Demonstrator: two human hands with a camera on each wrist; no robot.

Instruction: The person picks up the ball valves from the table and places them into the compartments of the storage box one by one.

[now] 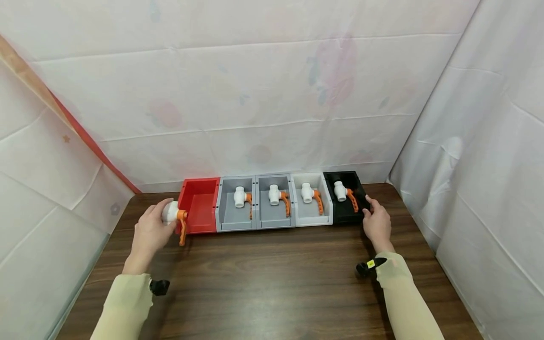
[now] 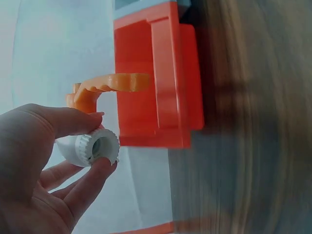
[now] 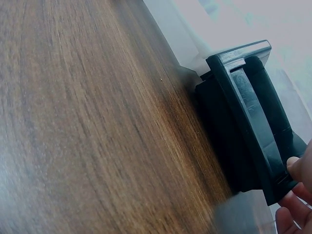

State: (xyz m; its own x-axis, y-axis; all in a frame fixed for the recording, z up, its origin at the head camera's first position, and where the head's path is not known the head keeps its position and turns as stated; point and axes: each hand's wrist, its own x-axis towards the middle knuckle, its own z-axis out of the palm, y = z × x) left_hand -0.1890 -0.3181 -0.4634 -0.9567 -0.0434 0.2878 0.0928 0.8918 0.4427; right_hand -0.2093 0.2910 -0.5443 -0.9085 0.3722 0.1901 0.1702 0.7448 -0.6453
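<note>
My left hand (image 1: 149,231) grips a white ball valve (image 1: 171,213) with an orange lever, held at the left side of the red bin (image 1: 201,205). In the left wrist view, thumb and fingers pinch the valve's white body (image 2: 73,148); its round open end faces the camera, and the orange lever (image 2: 114,83) points toward the red bin. On the far right, my right hand (image 1: 377,224) pinches the right wall of the black bin (image 1: 347,218). Its thumb (image 3: 295,168) lies on the rim, with fingers outside. Inside the black bin is another white valve (image 1: 340,191).
Between the red and black bins stand two grey bins (image 1: 236,225) and a white bin (image 1: 313,220), each with one orange-levered valve inside. The row sits at the back of a wooden table (image 1: 272,278). White cloth (image 1: 255,85) hangs behind and on both sides.
</note>
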